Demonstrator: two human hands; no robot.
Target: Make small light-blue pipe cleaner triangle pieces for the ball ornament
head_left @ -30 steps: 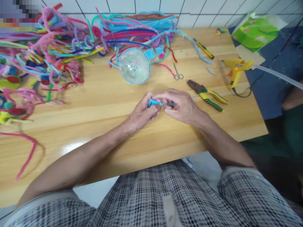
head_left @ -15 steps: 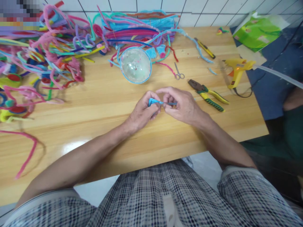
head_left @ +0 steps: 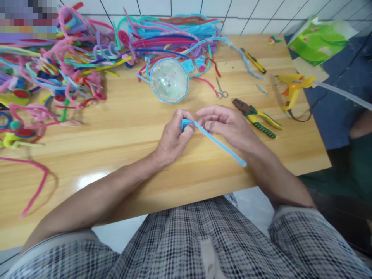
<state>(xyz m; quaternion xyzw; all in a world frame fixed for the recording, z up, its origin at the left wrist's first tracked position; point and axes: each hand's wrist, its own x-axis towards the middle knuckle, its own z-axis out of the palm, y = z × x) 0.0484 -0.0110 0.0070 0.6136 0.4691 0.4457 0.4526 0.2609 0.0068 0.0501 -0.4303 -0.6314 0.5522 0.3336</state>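
Note:
My left hand (head_left: 176, 133) is closed around a light blue pipe cleaner (head_left: 222, 144). A folded, flat part of it shows between thumb and index finger, and its long straight end slants down to the right over the table. My right hand (head_left: 225, 122) is beside that strand, with its fingers loosely stretched and apart. The thumb tip is close to the strand; whether it touches cannot be made out. Beyond my hands stands a clear bowl (head_left: 169, 81) with a blue rim. Pliers (head_left: 257, 118) with green and yellow handles lie to the right of my right hand.
Small scissors (head_left: 221, 90), a yellow utility knife (head_left: 253, 61) and a yellow glue gun (head_left: 295, 87) with a cord lie at the back right. Colourful pipe cleaners (head_left: 174, 29) are heaped along the tiled wall and far left. A green packet (head_left: 319, 42) stands at the right corner.
The strand's free end has swung out from my right fingers and now points down to the right. My right hand's pinch has loosened. My left hand keeps its hold.

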